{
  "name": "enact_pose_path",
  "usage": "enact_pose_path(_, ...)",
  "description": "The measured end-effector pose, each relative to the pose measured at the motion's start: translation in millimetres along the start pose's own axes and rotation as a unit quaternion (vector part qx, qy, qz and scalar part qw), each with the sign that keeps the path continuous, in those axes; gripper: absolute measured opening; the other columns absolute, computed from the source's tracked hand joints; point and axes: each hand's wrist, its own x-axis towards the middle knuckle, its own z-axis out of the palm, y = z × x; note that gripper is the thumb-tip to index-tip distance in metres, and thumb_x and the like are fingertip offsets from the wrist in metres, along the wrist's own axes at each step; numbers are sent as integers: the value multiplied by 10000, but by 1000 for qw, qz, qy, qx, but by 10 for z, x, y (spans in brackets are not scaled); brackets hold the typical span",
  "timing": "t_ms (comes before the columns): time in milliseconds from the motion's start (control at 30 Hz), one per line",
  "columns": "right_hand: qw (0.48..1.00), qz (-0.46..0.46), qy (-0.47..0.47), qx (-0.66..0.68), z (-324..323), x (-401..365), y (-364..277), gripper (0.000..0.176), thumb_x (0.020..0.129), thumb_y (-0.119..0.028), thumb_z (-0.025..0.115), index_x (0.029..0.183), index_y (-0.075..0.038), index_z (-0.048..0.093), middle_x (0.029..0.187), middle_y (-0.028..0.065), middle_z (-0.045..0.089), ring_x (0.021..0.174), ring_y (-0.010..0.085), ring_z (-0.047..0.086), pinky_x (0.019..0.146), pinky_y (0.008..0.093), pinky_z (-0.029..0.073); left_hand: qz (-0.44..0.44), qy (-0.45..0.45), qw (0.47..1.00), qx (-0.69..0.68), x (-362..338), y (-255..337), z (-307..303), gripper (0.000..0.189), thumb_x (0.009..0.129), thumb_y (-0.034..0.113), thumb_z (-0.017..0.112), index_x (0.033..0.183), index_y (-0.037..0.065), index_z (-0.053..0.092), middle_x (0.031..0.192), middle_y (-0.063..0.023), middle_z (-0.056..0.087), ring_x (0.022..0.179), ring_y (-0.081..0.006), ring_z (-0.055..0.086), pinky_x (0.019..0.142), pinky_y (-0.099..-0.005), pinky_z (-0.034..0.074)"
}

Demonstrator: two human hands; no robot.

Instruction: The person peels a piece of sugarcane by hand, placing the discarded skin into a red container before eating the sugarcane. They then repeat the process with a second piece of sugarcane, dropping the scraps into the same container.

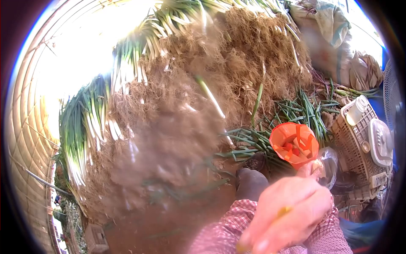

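Large and blurred in the foreground, my right hand (pixel 292 205) has its fingers curled toward the lower left. Small yellow spots show at its fingers, and I cannot tell what it holds. Partly hidden behind it, my left hand (pixel 308 169) has its fingers pinched together just below an orange open-topped container (pixel 274 139). Red pieces and a pale stick-like thing show inside this container. A crumpled clear plastic bag (pixel 329 163) lies right beside the pinched fingertips. Pink checked cloth (pixel 226 228) shows below the hands.
A long heap of green onions (pixel 86 122) with tangled roots (pixel 253 51) curves around the front and left. Loose green leaves (pixel 304 108) lie beyond the orange container. To the right stand a beige plastic crate (pixel 344 131), a white lidded container (pixel 380 142) and a stuffed sack (pixel 325 46).
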Motion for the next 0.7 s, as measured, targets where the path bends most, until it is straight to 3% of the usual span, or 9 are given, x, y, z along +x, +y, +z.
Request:
enact_pose_path(100, 996, 7, -37, -78, -162, 141, -4, 170, 818, -37, 811, 968, -8, 737, 838, 200, 730, 743, 255, 738, 606, 299, 598, 17, -8, 1000, -7, 82, -170, -45, 202, 1002, 235, 634, 1095, 58, 605, 797, 14, 599, 645, -83, 555, 600, -268, 475)
enact_pose_path(200, 997, -47, 1, 68, -272, 86, 91, 381, 844, 10, 768, 1180, 124, 629, 964, 228, 721, 866, 318, 733, 758, 406, 606, 79, 29, 995, -50, 45, -170, -37, 188, 1012, 231, 616, 1104, 68, 600, 790, 18, 592, 646, -76, 551, 595, -255, 461)
enact_pose_path(233, 992, -78, -3, -98, -380, 90, -9, 402, 845, 38, 742, 1217, 106, 606, 964, 213, 716, 859, 292, 726, 742, 375, 602, 98, 41, 992, -65, 23, -155, -26, 183, 1015, 229, 609, 1107, 71, 598, 787, 19, 590, 646, -74, 550, 593, -251, 457)
enact_pose_path(300, 960, -75, 202, -179, -225, 3, -112, 355, 859, -36, 737, 1175, 76, 619, 949, 178, 708, 873, 252, 700, 762, 341, 574, 139, 66, 984, -93, -21, -100, -5, 175, 1021, 227, 597, 1113, 78, 594, 782, 22, 585, 647, -69, 547, 589, -243, 448)
enact_pose_path(367, 918, -89, 247, -299, -362, -42, -236, 411, 873, -199, 753, 1163, 52, 605, 979, 148, 682, 882, 214, 660, 802, 303, 524, 181, 85, 972, -122, -31, -30, 47, 167, 1028, 224, 585, 1119, 84, 591, 777, 24, 581, 647, -64, 544, 585, -235, 439)
enact_pose_path(467, 842, -137, 370, -369, -611, -214, -374, 534, 902, -321, 709, 1262, 49, 571, 1087, 134, 636, 917, 188, 620, 788, 296, 479, 58, 65, 990, -114, -11, 181, -25, 225, 1042, 289, 576, 1139, 87, 566, 777, 36, 554, 601, -32, 480, 518, -196, 378)
enact_pose_path(500, 860, -117, 349, -355, -705, -308, -503, 551, 944, -304, 662, 1345, 52, 535, 1222, 141, 607, 992, 183, 602, 733, 284, 458, 86, 72, 984, -139, -20, 278, -36, 239, 1046, 297, 568, 1151, 83, 572, 782, 37, 570, 599, -27, 475, 523, -193, 377)
enact_pose_path(567, 810, -213, 402, -369, -810, -324, -575, 530, 995, -263, 593, 1409, 50, 489, 1376, 137, 535, 1048, 176, 580, 676, 266, 432, 140, 86, 968, -190, -50, 525, -65, 269, 1054, 313, 550, 1175, 75, 583, 791, 38, 602, 596, -18, 466, 533, -186, 376)
enact_pose_path(700, 790, -255, 454, -325, -951, -422, -754, 491, 1040, -221, 519, 1445, 47, 447, 1434, 124, 488, 1076, 172, 548, 690, 278, 406, 250, 55, 947, -193, -210, 1474, 4, 296, 1066, 307, 521, 1189, 40, 553, 818, 15, 607, 589, -17, 448, 527, -178, 348)
